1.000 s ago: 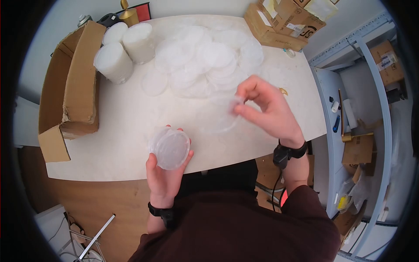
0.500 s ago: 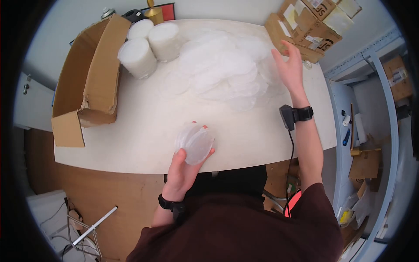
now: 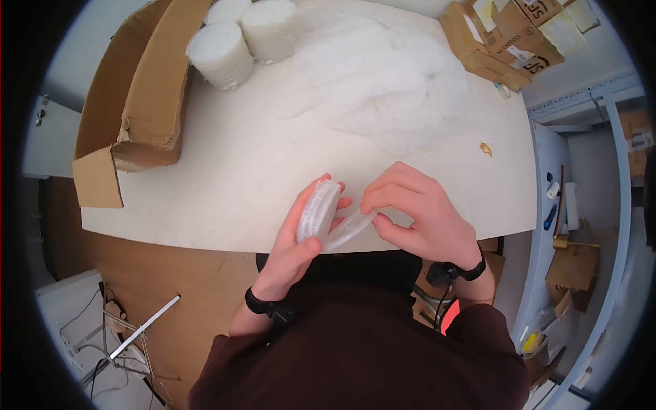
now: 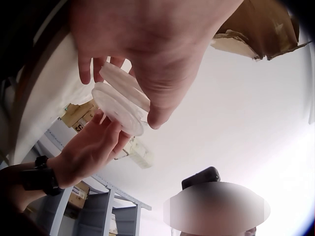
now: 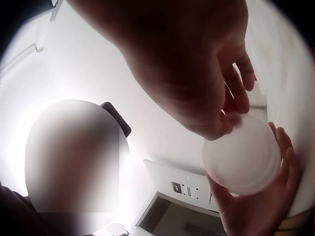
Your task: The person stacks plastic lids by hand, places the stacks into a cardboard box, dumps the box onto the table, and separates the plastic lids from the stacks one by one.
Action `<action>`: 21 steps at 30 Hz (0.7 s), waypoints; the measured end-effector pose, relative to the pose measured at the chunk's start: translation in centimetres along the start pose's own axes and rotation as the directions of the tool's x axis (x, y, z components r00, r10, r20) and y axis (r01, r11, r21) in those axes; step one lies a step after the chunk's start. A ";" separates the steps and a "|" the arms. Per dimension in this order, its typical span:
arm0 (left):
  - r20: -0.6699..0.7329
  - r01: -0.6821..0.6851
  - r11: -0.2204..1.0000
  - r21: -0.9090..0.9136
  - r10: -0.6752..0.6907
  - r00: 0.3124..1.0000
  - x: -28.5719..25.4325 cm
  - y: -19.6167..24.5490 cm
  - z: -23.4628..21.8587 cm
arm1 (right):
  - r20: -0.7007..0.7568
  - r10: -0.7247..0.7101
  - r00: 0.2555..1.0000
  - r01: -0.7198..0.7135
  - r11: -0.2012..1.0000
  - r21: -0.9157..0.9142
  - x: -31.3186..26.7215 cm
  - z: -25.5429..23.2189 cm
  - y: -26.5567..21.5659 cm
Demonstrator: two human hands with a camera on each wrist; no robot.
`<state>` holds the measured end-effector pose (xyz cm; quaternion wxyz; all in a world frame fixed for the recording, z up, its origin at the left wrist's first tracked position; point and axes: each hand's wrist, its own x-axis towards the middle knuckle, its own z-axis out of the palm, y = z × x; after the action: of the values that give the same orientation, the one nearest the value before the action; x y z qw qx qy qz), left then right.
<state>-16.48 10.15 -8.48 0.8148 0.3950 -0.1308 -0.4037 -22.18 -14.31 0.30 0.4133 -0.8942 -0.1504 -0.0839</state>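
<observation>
My left hand (image 3: pixel 288 251) grips a short stack of round translucent plastic lids (image 3: pixel 317 213), turned on edge above the table's front edge. With thumb and fingertips, my right hand (image 3: pixel 427 220) pinches one lid (image 3: pixel 350 231) by its rim, tilted close beside that stack. In the left wrist view this single lid (image 4: pixel 117 109) stands next to the stack, its lower edge near the left thumb. The right wrist view shows the lid face (image 5: pixel 241 155) between both hands. A large loose pile of the same lids (image 3: pixel 383 82) spreads over the back of the white table (image 3: pixel 232 184).
At the left stands an open cardboard box (image 3: pixel 154 89), with a flap hanging toward the front. Several wrapped round stacks (image 3: pixel 222 55) sit beside it. Parcel boxes (image 3: pixel 502 44) are piled at the back right. A grey shelf unit (image 3: pixel 618 164) borders the right side.
My right hand went out toward the pile's right side, then came back with a lid to the left hand. The left hand turned its stack from face-up to on edge.
</observation>
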 end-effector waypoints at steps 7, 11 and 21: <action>-0.048 0.031 0.998 -0.053 -0.034 0.998 0.1 -0.3 -0.5 | -0.471 0.373 0.799 -0.209 0.908 0.364 2.7 -7.4 6.1; -0.031 0.026 0.998 -0.057 -0.028 0.999 0.1 -0.3 -0.6 | -0.560 0.491 0.668 -0.429 0.868 0.250 5.1 -10.2 11.8; 0.072 0.013 0.989 0.148 -0.024 0.997 -0.1 -0.1 -0.8 | -0.122 0.245 0.962 -0.245 0.969 0.013 -0.4 -1.6 2.1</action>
<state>-16.18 10.58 -9.05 0.7741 0.4405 -0.1865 -0.4147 -21.84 -16.89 -0.32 0.4280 -0.8995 -0.0130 -0.0871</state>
